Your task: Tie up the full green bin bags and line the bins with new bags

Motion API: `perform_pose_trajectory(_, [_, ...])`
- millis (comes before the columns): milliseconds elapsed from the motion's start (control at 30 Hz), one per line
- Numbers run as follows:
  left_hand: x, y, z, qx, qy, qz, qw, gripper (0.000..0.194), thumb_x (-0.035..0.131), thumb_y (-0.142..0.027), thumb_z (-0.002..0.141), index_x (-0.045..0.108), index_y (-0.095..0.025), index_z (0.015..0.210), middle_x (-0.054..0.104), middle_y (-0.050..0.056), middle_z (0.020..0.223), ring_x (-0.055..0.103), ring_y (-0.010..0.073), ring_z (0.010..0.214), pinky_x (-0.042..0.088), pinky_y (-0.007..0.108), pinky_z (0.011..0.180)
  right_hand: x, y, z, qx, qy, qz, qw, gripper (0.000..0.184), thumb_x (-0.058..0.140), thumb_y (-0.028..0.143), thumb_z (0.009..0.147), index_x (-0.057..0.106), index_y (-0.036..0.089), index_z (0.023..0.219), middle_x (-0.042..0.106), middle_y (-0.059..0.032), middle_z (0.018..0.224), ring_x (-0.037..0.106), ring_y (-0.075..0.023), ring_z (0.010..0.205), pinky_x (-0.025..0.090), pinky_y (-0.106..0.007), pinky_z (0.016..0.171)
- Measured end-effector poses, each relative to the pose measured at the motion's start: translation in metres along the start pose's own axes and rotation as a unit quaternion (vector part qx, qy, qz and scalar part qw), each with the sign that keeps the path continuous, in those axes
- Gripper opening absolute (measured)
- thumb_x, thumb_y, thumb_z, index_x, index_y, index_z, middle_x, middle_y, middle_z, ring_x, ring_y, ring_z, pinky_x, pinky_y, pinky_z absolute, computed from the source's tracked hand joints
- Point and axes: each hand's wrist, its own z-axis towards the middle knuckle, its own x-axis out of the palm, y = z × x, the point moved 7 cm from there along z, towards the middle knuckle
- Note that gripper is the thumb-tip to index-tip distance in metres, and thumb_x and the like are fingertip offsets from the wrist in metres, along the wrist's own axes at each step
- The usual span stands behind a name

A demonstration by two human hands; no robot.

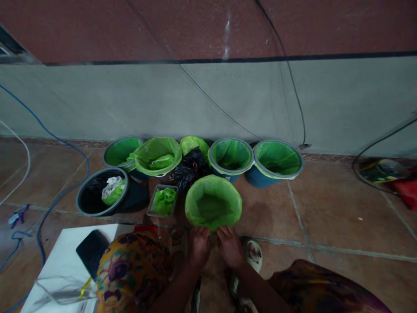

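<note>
In front of me stands a bin lined with a light green bin liner (pixel 212 184), whose edge is folded outward over the rim and hides the bin. My left hand (pixel 199 246) is closed on the liner's near edge, fingertips over the rim. Beside it, my right hand (pixel 229 247) grips the same edge a little to the right. Just left of the bin, a small clear tray (pixel 150 212) holds a crumpled green bag (pixel 165 201). Behind it lies a bunched black bag (pixel 191 168).
Along the wall stand several bins with green liners, among them a blue bin (pixel 264 178) at right. A dark bin (pixel 80 204) holds white and green bags. At lower left, a phone (pixel 93 252) lies on a white box (pixel 58 257). A blue cable (pixel 64 192) crosses the floor.
</note>
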Motion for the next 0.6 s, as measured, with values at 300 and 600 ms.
perform_pose_trajectory(300, [0.000, 0.006, 0.017, 0.036, 0.043, 0.099, 0.994, 0.027, 0.049, -0.009, 0.089, 0.073, -0.020, 0.096, 0.072, 0.011, 0.098, 0.060, 0.0286, 0.105, 0.043, 0.040, 0.095, 0.013, -0.013, 0.011, -0.028, 0.041, -0.041, 0.998, 0.025, 0.053, 0.005, 0.091, 0.073, 0.022, 0.091, 0.074, -0.0043, 0.094, 0.064, -0.0211, 0.096, 0.039, -0.039, 0.111])
perform_pose_trajectory(600, [-0.005, 0.014, 0.026, 0.013, 0.051, 0.086, 0.995, 0.032, 0.043, -0.005, 0.089, 0.073, -0.017, 0.091, 0.073, 0.011, 0.100, 0.061, 0.0273, 0.111, 0.039, 0.045, 0.105, 0.007, -0.026, 0.017, -0.049, 0.123, -0.043, 0.990, 0.020, 0.058, 0.015, 0.092, 0.072, 0.021, 0.104, 0.074, -0.0060, 0.106, 0.064, -0.0214, 0.106, 0.032, -0.044, 0.118])
